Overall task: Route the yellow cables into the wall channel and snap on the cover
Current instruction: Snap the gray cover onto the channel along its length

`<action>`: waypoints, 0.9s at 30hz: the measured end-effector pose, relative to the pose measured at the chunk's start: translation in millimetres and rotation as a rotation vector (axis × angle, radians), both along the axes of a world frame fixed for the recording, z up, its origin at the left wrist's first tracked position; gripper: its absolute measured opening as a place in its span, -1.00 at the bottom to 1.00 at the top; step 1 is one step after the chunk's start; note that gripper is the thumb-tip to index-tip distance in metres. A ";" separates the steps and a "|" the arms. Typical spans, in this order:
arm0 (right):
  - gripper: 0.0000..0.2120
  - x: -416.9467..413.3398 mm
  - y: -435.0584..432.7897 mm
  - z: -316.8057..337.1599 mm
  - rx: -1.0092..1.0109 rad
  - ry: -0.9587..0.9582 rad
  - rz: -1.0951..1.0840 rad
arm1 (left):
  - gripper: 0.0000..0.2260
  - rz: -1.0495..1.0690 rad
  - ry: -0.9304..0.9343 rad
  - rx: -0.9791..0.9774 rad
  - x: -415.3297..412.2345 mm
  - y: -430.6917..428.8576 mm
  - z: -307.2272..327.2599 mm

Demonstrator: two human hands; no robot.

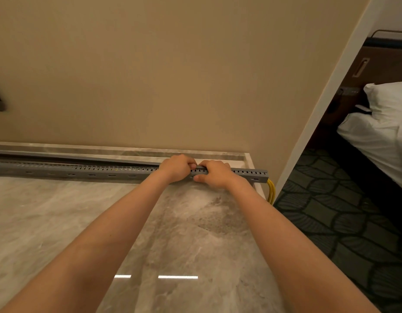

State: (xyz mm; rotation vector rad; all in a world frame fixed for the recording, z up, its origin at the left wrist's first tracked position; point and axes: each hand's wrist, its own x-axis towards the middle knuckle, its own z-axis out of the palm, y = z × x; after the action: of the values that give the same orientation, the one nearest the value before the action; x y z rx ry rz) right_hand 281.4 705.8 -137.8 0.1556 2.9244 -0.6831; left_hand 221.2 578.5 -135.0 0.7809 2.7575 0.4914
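Fingers of left hand and right hand clamped on long grey slotted plastic channel. Likely light, stiff, springy; grip top edge.

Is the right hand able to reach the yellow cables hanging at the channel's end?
Probably yes. The right hand grips the channel near that end; nothing lies between it and the yellow cables.

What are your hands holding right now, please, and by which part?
The left hand and right hand grip the grey channel near its right end.
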 end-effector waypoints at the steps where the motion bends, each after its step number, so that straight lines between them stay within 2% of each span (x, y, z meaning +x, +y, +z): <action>1: -0.67 2.2 -0.7 -2.0 0.033 0.034 0.006 | -0.71 -0.017 -0.009 -0.009 -0.2 -0.5 0.2; 7: -0.76 7.4 -5.4 -10.3 0.096 0.195 -0.006 | -0.69 -0.207 -0.070 -0.119 -1.6 -22.1 10.0; 10: -0.77 6.7 -8.4 -11.4 0.119 0.223 -0.015 | -0.68 -0.232 0.039 -0.182 -1.3 -31.9 7.7; 16: -0.78 6.0 -9.6 -12.4 0.131 0.224 -0.011 | -0.67 -0.197 0.282 -0.143 5.8 -31.8 -12.9; 19: -0.76 6.7 -11.2 -14.5 0.216 0.219 0.014 | -0.71 -0.192 0.379 -0.201 10.5 -30.7 -19.9; 27: -0.76 8.4 -12.8 -17.1 0.303 0.225 0.055 | -0.79 -0.213 0.442 -0.168 9.2 -31.5 -24.7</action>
State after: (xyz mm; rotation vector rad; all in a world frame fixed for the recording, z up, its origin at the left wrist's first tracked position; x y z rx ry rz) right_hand 289.8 693.1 -155.0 0.0286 3.2192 -0.2593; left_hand 230.4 547.0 -159.7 1.2487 2.9984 0.0433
